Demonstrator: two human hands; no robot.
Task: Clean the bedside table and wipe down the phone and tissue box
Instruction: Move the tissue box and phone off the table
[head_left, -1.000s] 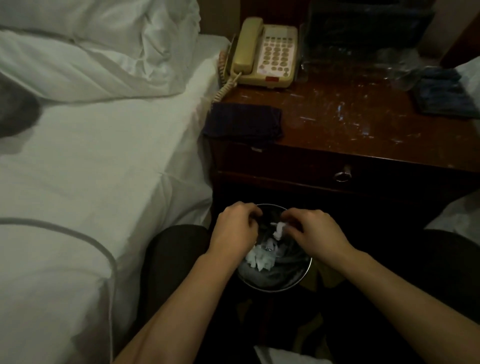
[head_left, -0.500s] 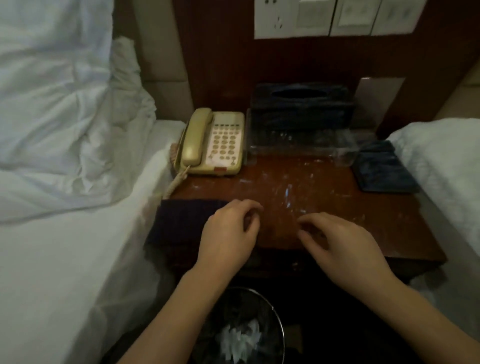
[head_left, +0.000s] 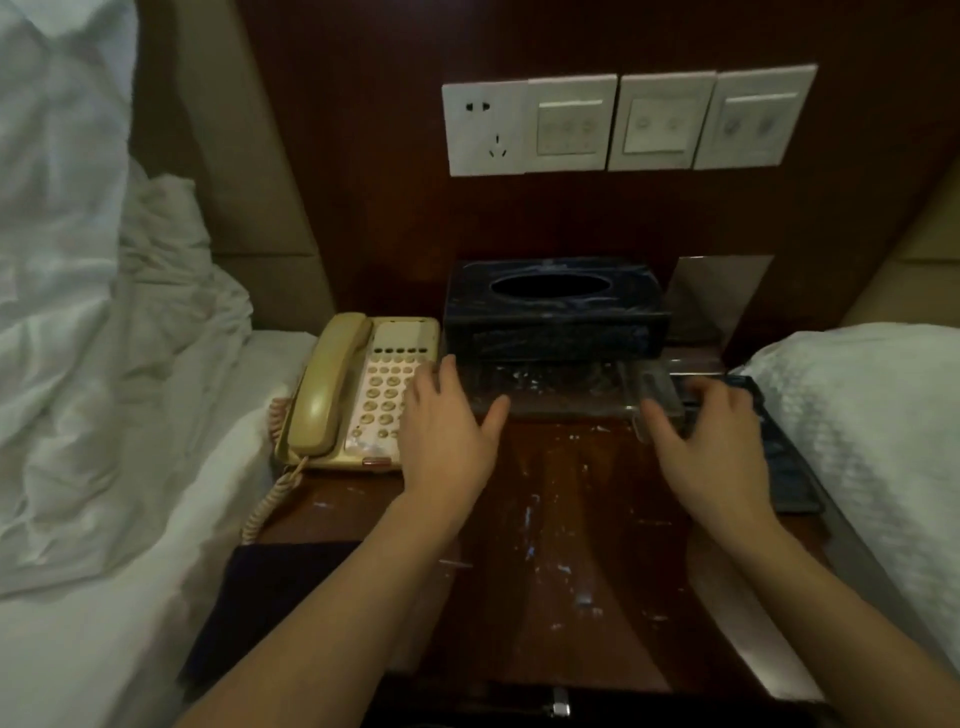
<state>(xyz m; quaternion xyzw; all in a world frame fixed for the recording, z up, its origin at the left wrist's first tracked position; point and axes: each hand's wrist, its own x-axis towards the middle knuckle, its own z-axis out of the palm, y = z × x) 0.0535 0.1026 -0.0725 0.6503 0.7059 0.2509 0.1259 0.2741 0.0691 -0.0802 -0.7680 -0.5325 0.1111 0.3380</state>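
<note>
Speckled dark wooden bedside table (head_left: 561, 545) holds a clear acrylic tray (head_left: 566, 387) before the black tissue box (head_left: 556, 312); left hand (head_left: 447, 431) open, right hand (head_left: 711, 447) grips it. Lift level, steadily.

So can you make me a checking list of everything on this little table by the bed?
Surface: dark wooden bedside table, speckled with pale bits.
Job's things: beige push-button phone back left; dark blue tissue box on a clear plastic tray.
Clutter: dark folded cloth at front left edge; dark flat item at right edge.
Hands: left hand open by the tray; right hand at the tray's right end, grip unclear.
Cables: coiled beige phone cord.
Surroundings: white beds both sides; wall socket and switch plates.
</note>
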